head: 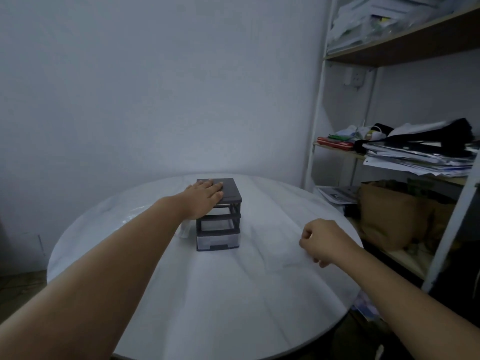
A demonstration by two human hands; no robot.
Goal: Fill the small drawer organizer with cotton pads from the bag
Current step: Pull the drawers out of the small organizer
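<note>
Your drawer organizer [218, 216] near the middle of the table [207, 302], your left hand [205, 196] flat on its top, your right hand [322, 242] curled to its right, shelf unit [318, 105] right of the table.

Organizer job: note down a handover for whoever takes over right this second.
Left hand lies flat on top of the organizer.
Right hand is over the table, fingers curled, nothing seen in it.
The organizer stands mid-table. Its bottom drawer is in, and the two slots above look empty.
A white item beside it, half hidden by the arm, may be the bag.
Done: no pads seen in the organizer.
Left: all the filling.
</note>
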